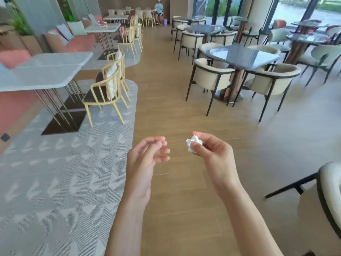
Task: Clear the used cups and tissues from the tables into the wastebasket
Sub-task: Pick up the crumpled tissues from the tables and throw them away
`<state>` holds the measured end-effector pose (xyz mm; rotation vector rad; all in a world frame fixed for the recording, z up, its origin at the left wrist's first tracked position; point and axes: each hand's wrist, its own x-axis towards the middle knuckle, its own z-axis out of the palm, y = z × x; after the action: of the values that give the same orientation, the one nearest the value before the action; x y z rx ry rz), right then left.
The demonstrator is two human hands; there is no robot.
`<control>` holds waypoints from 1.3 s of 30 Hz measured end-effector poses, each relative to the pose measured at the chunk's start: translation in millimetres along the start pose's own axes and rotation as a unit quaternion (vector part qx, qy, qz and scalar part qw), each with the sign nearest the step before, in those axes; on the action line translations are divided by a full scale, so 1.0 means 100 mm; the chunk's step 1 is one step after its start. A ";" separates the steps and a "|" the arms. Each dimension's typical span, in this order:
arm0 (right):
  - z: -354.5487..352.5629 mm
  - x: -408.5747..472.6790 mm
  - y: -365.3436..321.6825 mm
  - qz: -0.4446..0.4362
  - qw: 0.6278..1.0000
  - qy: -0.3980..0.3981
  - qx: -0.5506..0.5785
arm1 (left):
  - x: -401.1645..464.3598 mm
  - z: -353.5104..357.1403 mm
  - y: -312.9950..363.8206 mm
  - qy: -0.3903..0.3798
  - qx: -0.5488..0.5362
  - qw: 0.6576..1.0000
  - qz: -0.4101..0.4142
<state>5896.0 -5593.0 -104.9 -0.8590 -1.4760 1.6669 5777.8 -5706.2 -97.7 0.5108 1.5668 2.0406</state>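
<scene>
Wood-plank flooring (171, 93) forms an aisle through a cafe dining room, and both hands are raised over it in the head view. Small crumpled white tissue ball (191, 145): pinched between thumb and fingertips of the right hand (212, 156), in mid-air, clear of any table. Left hand (147, 156): fingers loosely curled, holding nothing, just beside the right hand but not touching it or the tissue.

Possible wastebasket: a small lilac bin (165, 21) on the floor at the far end of the aisle, near a seated person (159, 10); too small to confirm.

Risks, as judged: the pinch is light and the wad is light too, so it could slip out during the carry and drop to the floor. A toss from a distance would likely miss, since crumpled paper drifts.

Surroundings: white speckled rectangular tables (46, 71) with yellow metal chairs (105, 91) stand on grey patterned carpet (55, 172) at left; a glossy grey stone table (241, 55) with cream tub chairs (208, 76) stands at right, with windows behind. No cups or tissues are discernible on the nearer tabletops.
</scene>
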 end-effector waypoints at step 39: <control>2.04 11.20 -0.03 -0.029 0.999 -0.015 -0.004 | 11.14 2.43 -0.32 0.036 -0.013 0.999 0.039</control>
<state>5156.2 -4727.6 -90.0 -0.7915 -1.5154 1.6400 5035.5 -4840.9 -79.1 0.5022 1.5820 2.1568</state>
